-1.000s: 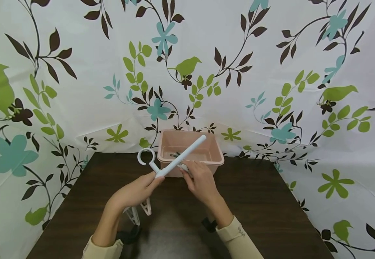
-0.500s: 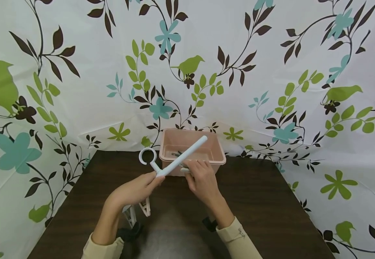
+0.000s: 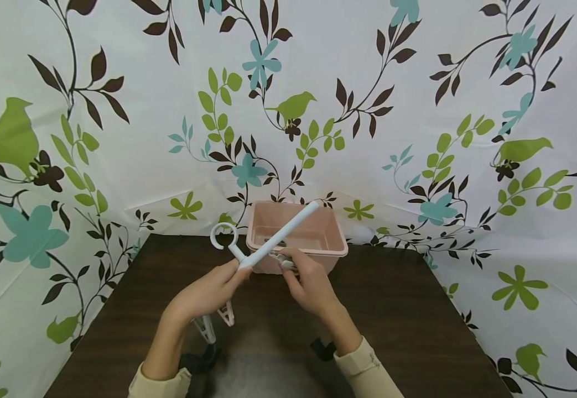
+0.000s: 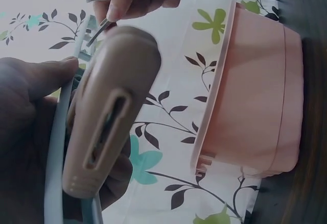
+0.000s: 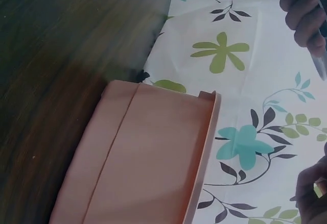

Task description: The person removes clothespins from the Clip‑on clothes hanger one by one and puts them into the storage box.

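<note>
A light blue clothes hanger [image 3: 283,235] is tilted above the table, its hook to the left. My left hand [image 3: 208,293] grips it near the base of the hook. Below that hand hang a pinkish clip [image 3: 226,314] and a whitish clip [image 3: 205,329]; a pinkish clip [image 4: 110,112] fills the middle of the left wrist view. My right hand [image 3: 310,279] pinches a grey clothespin [image 3: 284,260] just under the hanger's bar. In the left wrist view its prongs stand apart near the bar. My fingers hide the rest of the clothespin.
Behind the hands, a pink plastic basin [image 3: 335,235] stands at the back of the dark wooden table [image 3: 393,309]. Something small and grey lies inside it, partly behind the hanger. A patterned curtain [image 3: 318,66] hangs behind and along both sides.
My right hand has turned the clothespin, whose prongs now point left at the hanger's bar. The left hand keeps its grip on the hanger, which has shifted slightly.
</note>
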The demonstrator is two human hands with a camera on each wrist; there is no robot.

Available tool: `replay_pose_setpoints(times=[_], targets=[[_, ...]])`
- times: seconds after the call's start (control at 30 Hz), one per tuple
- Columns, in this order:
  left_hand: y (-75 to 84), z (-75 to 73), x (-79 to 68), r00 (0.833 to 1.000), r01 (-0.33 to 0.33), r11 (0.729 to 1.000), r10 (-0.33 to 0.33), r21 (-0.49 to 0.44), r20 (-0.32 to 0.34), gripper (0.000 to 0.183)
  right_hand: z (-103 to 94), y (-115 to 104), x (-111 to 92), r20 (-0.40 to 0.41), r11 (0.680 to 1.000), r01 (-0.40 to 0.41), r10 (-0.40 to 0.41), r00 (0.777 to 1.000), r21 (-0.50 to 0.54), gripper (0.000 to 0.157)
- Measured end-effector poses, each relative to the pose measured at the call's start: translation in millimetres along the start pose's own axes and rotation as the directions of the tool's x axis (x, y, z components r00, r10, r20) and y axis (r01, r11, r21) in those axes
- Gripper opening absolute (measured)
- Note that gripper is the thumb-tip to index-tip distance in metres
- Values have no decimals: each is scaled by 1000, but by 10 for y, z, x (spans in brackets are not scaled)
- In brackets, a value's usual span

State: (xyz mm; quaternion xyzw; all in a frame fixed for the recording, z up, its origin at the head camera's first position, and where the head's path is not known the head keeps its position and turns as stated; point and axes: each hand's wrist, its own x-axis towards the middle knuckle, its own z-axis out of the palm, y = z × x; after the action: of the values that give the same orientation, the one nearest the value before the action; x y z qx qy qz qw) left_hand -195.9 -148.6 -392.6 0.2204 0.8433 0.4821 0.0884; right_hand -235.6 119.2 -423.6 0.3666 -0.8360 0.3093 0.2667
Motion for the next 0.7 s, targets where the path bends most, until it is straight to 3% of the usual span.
replay_pose_setpoints(times=[0.13,0.23,0.4,0.7], targets=[[-5,-4,-3,1000,-5,1000,5,6,-18,32,-65,-17,-37,41,988,-102,98,994,112,24],[-6,-16,-12,1000,4,1000,-4,9,-24,34,-130,-2,-32,46,981,-128,122,991,149,23],[-15,-29,-18,1000,10,1000,-10,12,-29,36,-210,50,23,35,979,-174,171,985,109,20],[-20,-35,-18,999,15,1000,-15,-5,-30,36,-317,242,187,11,973,-213,213,977,84,35]])
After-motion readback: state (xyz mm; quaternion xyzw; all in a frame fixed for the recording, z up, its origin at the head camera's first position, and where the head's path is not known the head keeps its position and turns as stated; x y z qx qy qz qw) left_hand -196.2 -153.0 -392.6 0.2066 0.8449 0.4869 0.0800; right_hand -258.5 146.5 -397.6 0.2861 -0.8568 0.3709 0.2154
